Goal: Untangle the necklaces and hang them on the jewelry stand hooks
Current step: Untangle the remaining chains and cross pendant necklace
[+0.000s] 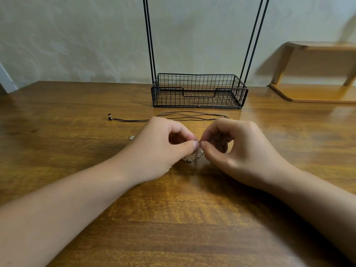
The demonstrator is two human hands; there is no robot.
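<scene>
Silvery metal chain necklace hangs bunched between both hands above the brown wooden table. Left hand pinches its top between thumb and forefinger, and right hand pinches the same spot, thumb tips nearly touching; the other fingers curl inward. Beyond the knuckles a thin black cord necklace lies stretched on the table, its small pendant at the left end. Behind it stands a black wire jewelry stand with a basket base; its hooks are out of view
</scene>
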